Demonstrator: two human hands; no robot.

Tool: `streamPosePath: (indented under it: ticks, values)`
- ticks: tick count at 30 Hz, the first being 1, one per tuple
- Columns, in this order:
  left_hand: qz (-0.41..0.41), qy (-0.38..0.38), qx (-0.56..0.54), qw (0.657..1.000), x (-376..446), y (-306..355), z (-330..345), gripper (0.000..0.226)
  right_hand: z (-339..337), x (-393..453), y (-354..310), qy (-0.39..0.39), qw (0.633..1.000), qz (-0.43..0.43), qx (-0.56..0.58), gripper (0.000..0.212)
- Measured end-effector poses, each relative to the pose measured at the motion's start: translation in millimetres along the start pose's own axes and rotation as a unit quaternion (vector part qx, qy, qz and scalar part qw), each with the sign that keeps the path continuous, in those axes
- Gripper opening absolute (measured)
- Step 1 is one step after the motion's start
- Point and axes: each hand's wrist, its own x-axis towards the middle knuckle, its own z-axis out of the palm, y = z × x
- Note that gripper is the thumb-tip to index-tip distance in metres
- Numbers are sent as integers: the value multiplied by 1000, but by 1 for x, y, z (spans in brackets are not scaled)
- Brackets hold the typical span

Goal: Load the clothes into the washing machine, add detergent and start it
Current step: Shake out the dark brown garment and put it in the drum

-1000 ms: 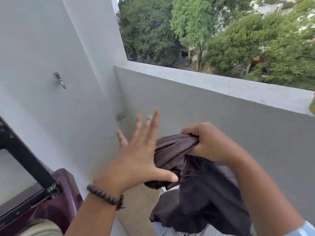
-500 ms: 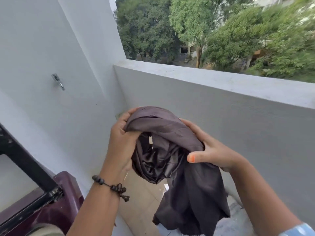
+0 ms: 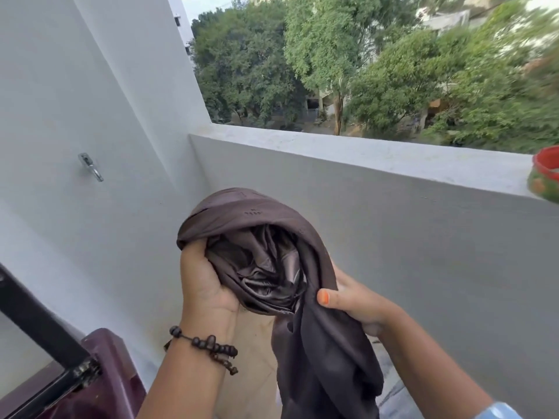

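right hand [image 3: 357, 300] fingers behind dark cloth [image 3: 302, 282]; painted pot [image 3: 546, 173] cropped; far trees [image 3: 499, 71] blurred

left wrist: dark bead bracelet [image 3: 203, 346] | right thumbnail: orange polish [image 3: 324, 296] | right sleeve [image 3: 496, 411]: light blue

One head-worn view (wide-angle) looks forward and down, close over the balcony parapet [image 3: 378, 158].

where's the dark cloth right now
In the head view the dark cloth sits bunched at centre, held up between the left hand and right hand, its tail hanging down before the balcony wall.
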Motion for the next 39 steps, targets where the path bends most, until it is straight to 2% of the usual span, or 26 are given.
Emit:
streamPosePath:
  ticks: [3,5,7,9,10,12,14,16,18,21,22,23,25,29,33,35,37,39]
  values:
    - [13,50,29,998,3,-4,-13,26,12,4,2,42,998,-7,38,97]
    - [5,76,108,991,5,-8,-25,25,14,5,-1,95,993,-19,68,78]
    - [-18,67,234,970,3,-10,-35,31,11,4,-8,139,985,-43,88,60]
    - [-45,8,347,937,-3,-9,-43,35,4,2,-15,172,978,-64,95,49]
    - [-61,-38,392,917,-6,-6,-46,44,0,0,-17,184,977,-72,85,46]
    - [-91,-130,451,878,-12,4,-56,84,-8,-3,-23,196,976,-88,44,41]
    - [-116,-169,461,863,-16,18,-59,129,-15,-9,-30,188,976,-105,-11,41]
    - [-107,-191,490,844,-16,32,-53,147,-23,-16,-39,168,974,-106,-106,44]
    - [-81,-229,581,777,-17,41,-40,151,-22,-19,-50,120,963,-82,-227,41]
    - [-54,-319,731,600,-17,32,-22,147,-5,-15,-65,28,928,-49,-369,45]
    - [-53,-345,749,563,-18,24,-18,145,0,-14,-69,16,916,-48,-398,51]
    - [-56,-357,745,560,-19,17,-16,143,3,-12,-72,14,906,-47,-420,57]
    - [-58,-349,704,616,-21,9,-16,137,5,-12,-77,21,902,-35,-430,69]
    - [-56,-345,621,701,-20,14,-22,122,-9,-23,-75,-25,951,13,-309,86]
    - [-86,-343,548,758,-16,25,-28,102,-20,-32,-69,-53,948,64,-306,90]
    - [-126,-350,535,759,-13,30,-31,95,-22,-33,-66,-63,950,69,-299,72]
    - [-174,-364,540,739,-11,33,-35,90,-23,-32,-68,-48,956,48,-285,47]
    - [-212,-370,544,722,-9,32,-38,88,-22,-31,-72,-11,956,6,-292,31]
